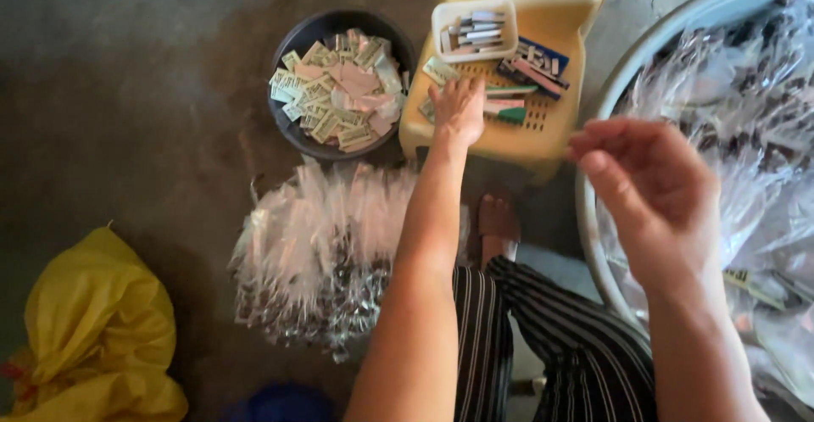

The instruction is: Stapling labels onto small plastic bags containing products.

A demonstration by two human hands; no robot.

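On a bare grey concrete floor (127, 91) lie, from the left, a crumpled yellow bag (97, 329), a heap of clear plastic packets (318, 248) and a dark round bowl (339, 83) filled with small paper slips. The left hand (458, 110) rests flat, fingers spread, on the slips and strips atop a yellow plastic stool (509, 125), just below a small white tray (475, 27). The right hand (649, 180) hovers, fingertips pinched together, over a large metal basin (627, 74) of clear packets; whether it holds anything I cannot tell.

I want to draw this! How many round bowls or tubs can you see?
2. A dark round plastic bowl full of small paper labels sits at top centre, beside the yellow plastic stool. A big pale round tub holding clear plastic bags is at right, partly cut off.
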